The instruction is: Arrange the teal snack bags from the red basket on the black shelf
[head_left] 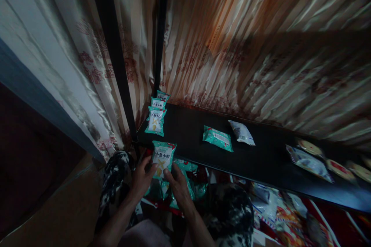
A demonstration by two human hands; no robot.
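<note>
A green and white snack bag (163, 158) is held upright between my two hands, in front of the black shelf's near edge. My left hand (145, 173) grips its left side, thumb on the front. At the lower right side of the bag, my right hand (176, 180) pinches it, thumb also on the front. Similar bags stand in a row at the shelf's left end, the front one (155, 121) facing me. More green bags (188, 189) lie in a container below, partly hidden by my hands.
On the black shelf (185, 135) lie a green bag (217, 138), a white bag (242, 132), another bag (309, 163) and several round items (339, 170). Dark posts (111, 46) rise at the left, before pleated curtains. Colourful packets (285, 216) fill the space below right.
</note>
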